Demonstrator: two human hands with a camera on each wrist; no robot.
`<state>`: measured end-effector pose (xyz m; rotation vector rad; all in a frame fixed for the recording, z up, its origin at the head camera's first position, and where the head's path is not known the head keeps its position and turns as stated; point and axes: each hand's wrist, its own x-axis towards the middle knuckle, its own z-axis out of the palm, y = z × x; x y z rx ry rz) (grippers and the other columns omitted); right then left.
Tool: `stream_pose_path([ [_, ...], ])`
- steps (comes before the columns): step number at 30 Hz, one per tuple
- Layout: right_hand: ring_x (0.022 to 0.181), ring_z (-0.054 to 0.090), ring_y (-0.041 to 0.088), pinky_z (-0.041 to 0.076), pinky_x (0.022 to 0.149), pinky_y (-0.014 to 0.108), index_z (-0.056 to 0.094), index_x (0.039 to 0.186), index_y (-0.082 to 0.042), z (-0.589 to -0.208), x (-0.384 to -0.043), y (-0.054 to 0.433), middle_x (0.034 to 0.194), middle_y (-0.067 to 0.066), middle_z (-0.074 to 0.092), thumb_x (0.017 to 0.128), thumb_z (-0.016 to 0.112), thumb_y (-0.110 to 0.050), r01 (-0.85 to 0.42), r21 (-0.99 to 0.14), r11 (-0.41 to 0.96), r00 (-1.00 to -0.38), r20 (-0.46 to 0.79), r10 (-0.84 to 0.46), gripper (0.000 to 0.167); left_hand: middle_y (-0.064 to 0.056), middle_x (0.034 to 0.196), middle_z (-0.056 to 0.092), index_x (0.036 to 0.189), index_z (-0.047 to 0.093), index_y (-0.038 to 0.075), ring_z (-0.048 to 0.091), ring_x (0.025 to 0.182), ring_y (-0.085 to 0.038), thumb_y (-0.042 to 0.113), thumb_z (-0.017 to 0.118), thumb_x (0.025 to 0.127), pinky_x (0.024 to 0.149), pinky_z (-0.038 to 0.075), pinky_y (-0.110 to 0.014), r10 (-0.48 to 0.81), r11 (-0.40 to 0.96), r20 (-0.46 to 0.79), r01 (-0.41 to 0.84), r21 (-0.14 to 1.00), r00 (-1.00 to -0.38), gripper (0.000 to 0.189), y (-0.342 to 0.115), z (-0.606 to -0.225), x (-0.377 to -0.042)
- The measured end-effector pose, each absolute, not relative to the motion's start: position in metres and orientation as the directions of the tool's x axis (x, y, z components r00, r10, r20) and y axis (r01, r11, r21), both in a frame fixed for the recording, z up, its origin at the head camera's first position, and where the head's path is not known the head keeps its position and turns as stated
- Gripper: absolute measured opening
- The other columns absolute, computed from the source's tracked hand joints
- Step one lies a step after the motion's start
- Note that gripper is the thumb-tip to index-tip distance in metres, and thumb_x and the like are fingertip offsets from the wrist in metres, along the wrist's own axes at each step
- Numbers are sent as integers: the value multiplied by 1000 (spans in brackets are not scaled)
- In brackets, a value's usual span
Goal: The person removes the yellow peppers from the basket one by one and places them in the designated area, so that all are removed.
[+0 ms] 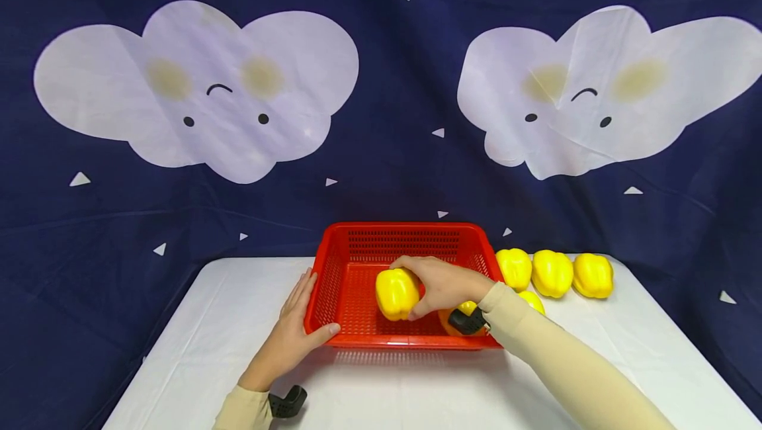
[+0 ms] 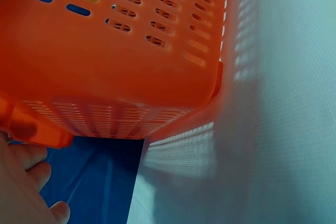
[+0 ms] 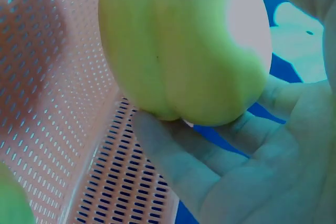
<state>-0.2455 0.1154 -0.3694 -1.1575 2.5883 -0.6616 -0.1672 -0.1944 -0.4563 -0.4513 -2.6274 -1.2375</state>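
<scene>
The right hand (image 1: pixel 446 284) wraps spread fingers and thumb around a glossy yellow, blocky bell pepper (image 1: pixel 394 294), supporting it over a red perforated plastic basket (image 1: pixel 411 342). The left hand (image 1: pixel 292 334), fingers extended, touches the basket's near-left rim, seemingly to steady it. One pepper (image 1: pixel 467 307) shows in the basket's near-right part, half hidden; to the right, three peppers (image 1: pixel 552 273) line the far side and another pepper (image 1: pixel 532 301) peeks past the beige sleeve (image 1: pixel 559 357): six visible.

My right sleeve (image 1: pixel 574 357) (cut off by the head view's bottom edge) partly hides a yellow pepper (image 1: pixel 534 301); my wrist camera (image 1: pixel 467 322) covers part of another pepper (image 1: pixel 467 307).
</scene>
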Motion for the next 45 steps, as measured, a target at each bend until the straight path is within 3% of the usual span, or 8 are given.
stream_pose_path([
  [6,100,58,14,54,87,36,46,136,-18,-365,-239,126,115,-6,59,72,86,-29,-618,-556,556,-679,20,-734,77,-12,168,10,161,19,5,11,152,-38,38,77,87,112,17,-72,192,597,319,369,713,-928,100,-195,-457,-168],
  [12,98,59,14,55,87,40,47,133,-18,-365,-233,135,115,-6,60,73,86,-28,-640,-545,541,-694,110,-711,73,-12,168,9,161,18,5,10,152,-38,39,77,87,112,17,-72,197,596,321,373,711,-926,101,-196,-457,-168],
  [16,100,57,14,53,87,38,50,133,-22,-364,-226,141,116,-9,60,72,87,-30,-638,-530,558,-722,160,-674,71,-12,168,9,161,18,5,10,152,-38,41,76,87,112,18,-72,195,598,317,369,712,-928,101,-196,-457,-167],
  [27,114,53,15,45,96,51,51,139,-26,-361,-206,163,132,-11,56,71,88,-34,-585,-561,585,-790,233,-566,78,-9,168,8,161,18,6,9,153,-36,42,77,87,112,17,-72,195,596,306,361,717,-932,101,-196,-456,-167],
  [39,111,57,13,52,94,49,52,139,-31,-363,-193,185,132,-13,57,69,92,-27,-544,-623,562,-822,261,-506,80,-11,168,9,161,18,7,10,152,-37,41,76,87,111,17,-74,192,604,308,359,711,-932,100,-196,-457,-167],
  [45,107,59,12,55,92,43,51,141,-29,-364,-185,198,128,-13,59,69,93,-26,-530,-607,592,-840,283,-463,83,-11,168,9,161,18,6,9,153,-37,44,75,87,111,16,-73,194,597,314,366,714,-929,100,-195,-456,-167],
])
